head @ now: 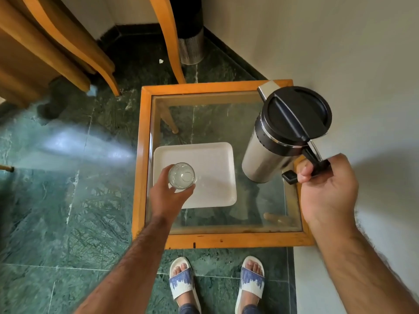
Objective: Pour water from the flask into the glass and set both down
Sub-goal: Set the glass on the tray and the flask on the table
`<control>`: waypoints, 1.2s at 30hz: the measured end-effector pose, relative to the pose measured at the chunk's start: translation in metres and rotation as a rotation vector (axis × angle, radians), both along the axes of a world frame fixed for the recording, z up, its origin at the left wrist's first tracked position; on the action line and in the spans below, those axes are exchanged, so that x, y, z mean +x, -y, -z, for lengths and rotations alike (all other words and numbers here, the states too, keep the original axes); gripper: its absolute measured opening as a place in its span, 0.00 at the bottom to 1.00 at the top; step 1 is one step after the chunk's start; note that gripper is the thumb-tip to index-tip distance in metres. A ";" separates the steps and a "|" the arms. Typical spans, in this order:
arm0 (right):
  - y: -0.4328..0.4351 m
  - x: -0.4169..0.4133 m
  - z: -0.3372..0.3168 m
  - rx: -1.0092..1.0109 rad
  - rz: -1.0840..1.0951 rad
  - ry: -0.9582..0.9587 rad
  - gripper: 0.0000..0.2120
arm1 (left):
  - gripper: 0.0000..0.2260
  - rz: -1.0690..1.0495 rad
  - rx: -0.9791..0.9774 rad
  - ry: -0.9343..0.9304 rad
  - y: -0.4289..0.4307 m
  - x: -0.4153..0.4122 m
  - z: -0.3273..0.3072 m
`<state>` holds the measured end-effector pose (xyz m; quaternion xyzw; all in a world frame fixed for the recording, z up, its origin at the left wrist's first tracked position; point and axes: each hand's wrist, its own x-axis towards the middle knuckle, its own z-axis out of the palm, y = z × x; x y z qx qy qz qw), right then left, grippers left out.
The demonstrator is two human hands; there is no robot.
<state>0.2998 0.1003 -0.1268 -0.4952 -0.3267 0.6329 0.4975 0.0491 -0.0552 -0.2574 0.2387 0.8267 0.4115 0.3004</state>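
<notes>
A steel flask (260, 155) with a black lid and black handle hangs upright above the right side of the glass-topped table (145, 155). My right hand (326, 189) grips its handle. A clear glass (181, 176) sits in my left hand (167, 196), held over the left part of a white square tray (215, 168). I cannot tell whether the glass touches the tray. The flask and glass are apart, with no water running between them.
The small table has an orange wooden frame and stands against a white wall on the right. Wooden chair legs (170, 39) and a perforated metal bin (190, 46) stand behind it on the green marble floor. My sandalled feet (217, 282) are at the table's front edge.
</notes>
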 end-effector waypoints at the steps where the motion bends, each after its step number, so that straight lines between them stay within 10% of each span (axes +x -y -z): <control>1: 0.001 0.000 0.005 -0.005 0.006 -0.008 0.21 | 0.29 -0.001 -0.004 -0.006 0.000 0.001 0.005; 36: 0.024 0.022 0.067 0.047 0.013 0.032 0.24 | 0.30 -0.018 -0.064 -0.018 -0.011 0.014 0.039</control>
